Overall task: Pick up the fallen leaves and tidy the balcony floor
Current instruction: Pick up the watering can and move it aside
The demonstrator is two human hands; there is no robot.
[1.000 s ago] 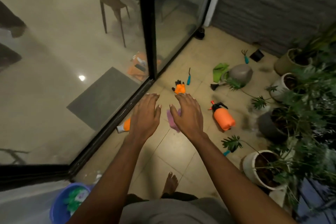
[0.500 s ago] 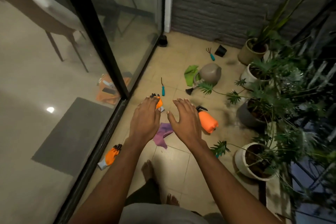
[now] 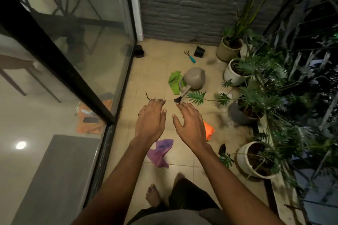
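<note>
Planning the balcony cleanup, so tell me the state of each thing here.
left hand, open, holding nothing.
right hand, open, holding nothing.
watering can, tipped over on the floor.
orange spray bottle, lying on the floor, partly hidden by the right hand.
green cloth, crumpled beside the watering can.
purple cloth, crumpled on the floor.
hand rake, lying flat.
white pot, upright.

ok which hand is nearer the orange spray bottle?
Right. The right hand overlaps the orange spray bottle in view, hiding part of it. The left hand is further left, toward the glass door, with the right hand between.
</note>
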